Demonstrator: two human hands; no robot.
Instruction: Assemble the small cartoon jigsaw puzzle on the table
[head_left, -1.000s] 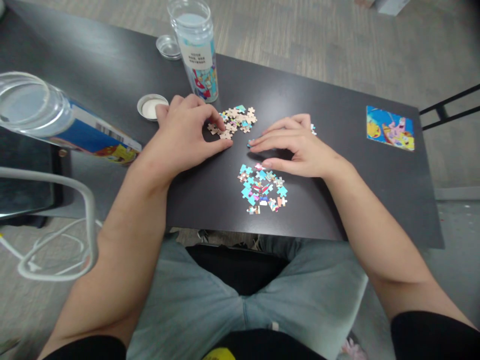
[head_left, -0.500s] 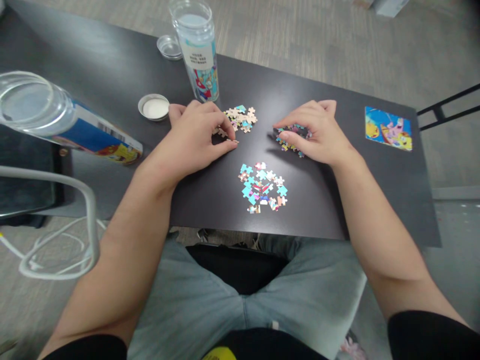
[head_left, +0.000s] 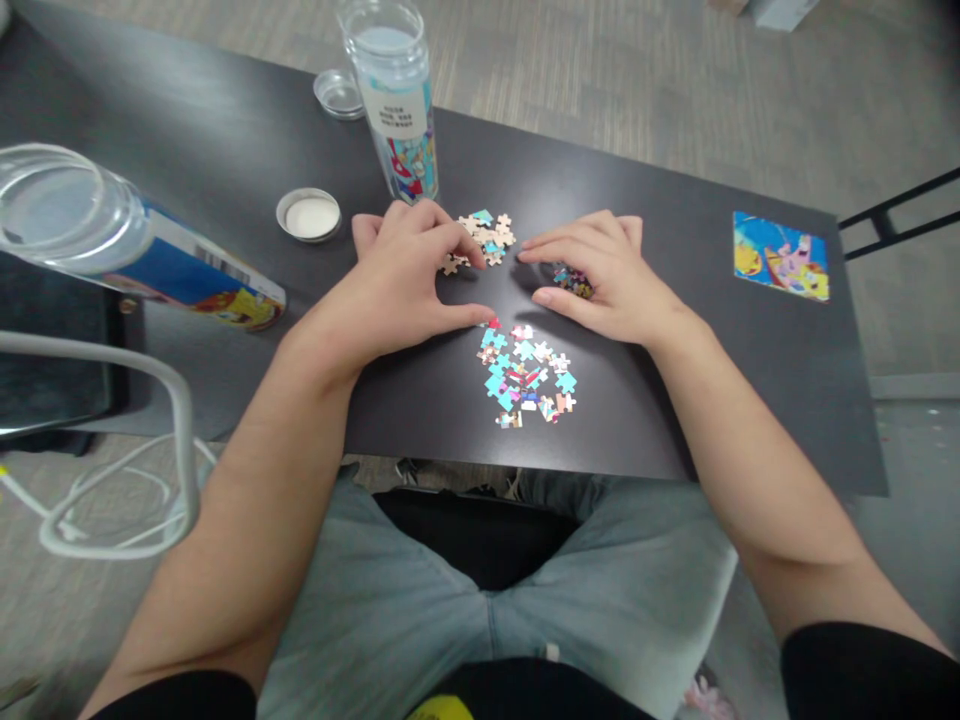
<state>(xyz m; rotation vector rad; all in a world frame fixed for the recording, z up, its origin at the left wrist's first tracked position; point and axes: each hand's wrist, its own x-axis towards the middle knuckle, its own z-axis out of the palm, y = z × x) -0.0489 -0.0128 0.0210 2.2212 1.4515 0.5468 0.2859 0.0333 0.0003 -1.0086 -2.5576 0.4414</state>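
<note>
My left hand (head_left: 420,265) is open, thumb and fingers apart. Its thumb tip touches a small red puzzle piece (head_left: 493,322) at the upper left of a spread of loose puzzle pieces (head_left: 497,382), mostly turquoise. Under and beyond its fingers lies a second pile of puzzle pieces (head_left: 487,236), several of them showing plain tan backs. My right hand (head_left: 604,275) is open too, its thumb apart from the fingers and nothing between the tips. It arches over a third pile of puzzle pieces (head_left: 574,280), partly hidden by the hand.
A clear tube (head_left: 409,130) stands at the back, another tube (head_left: 202,270) at the left. Two round lids (head_left: 309,214) lie near them. A colourful picture card (head_left: 781,256) rests at the right of the dark table (head_left: 637,420). A white bent tube (head_left: 184,440) crosses the left foreground.
My left hand has opened from its pinch, leaving a red piece at the edge of the turquoise spread. My right hand has shifted left, its fingers off the third pile's left side.
</note>
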